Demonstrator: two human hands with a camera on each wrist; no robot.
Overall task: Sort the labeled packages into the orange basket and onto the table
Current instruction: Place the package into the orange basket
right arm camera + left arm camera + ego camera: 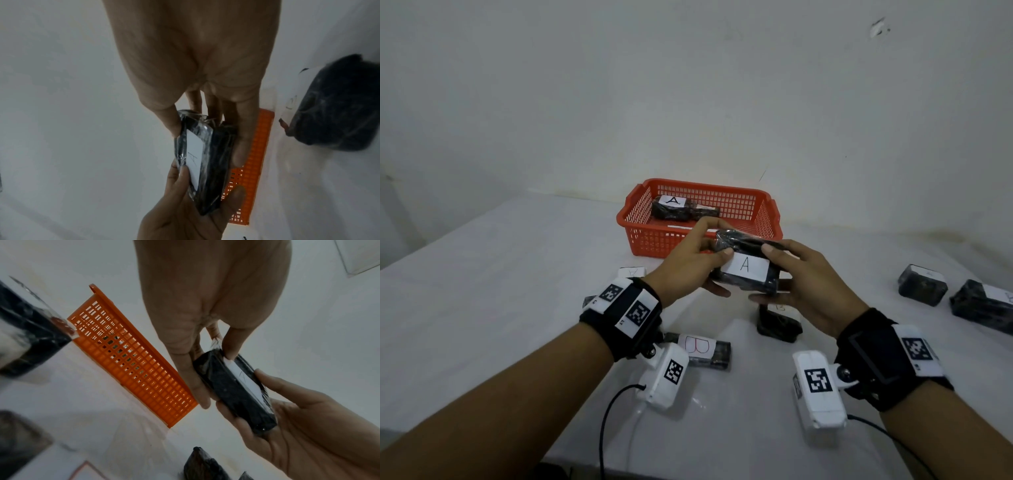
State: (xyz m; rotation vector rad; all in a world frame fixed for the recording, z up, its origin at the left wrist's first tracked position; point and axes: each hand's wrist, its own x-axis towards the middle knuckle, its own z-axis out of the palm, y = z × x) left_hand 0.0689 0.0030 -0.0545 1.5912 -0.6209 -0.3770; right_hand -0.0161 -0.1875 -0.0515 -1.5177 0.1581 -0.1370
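- Both hands grip one black wrapped package [748, 265] in the head view: the left hand [688, 270] and the right hand [808, 291] each pinch an end, thumb on top and fingers beneath.
- Label: a white slip on the held package reads "A". The package is held above the table [500, 291], just in front of the orange basket [767, 219].
- Basket contents: one black package marked "A" [671, 207], with a second dark package [705, 210] against its right side; that one's label is not readable.
- On the table: a package with a red "B" [697, 346] under the left wrist, one faintly lettered package [632, 272] behind the left hand, one dark package [779, 323] under the right hand, and two dark packages [923, 284] [983, 305] at the far right, letters unreadable.
- Each wrist carries a black strap with square black-and-white marker tags and a white camera unit [664, 375] [818, 387].
- Left wrist view: left hand [205, 305] thumb and fingers clamp the held package [234, 391]; the right hand [308, 426] cups its other end. The basket [131, 356] wall lies beyond.
- Right wrist view: right hand [195, 65] thumb and fingers clamp the package [205, 162], label edge-on; the left hand [180, 211] holds the lower end. One dark package [333, 105] lies at right, beside the basket [255, 162].
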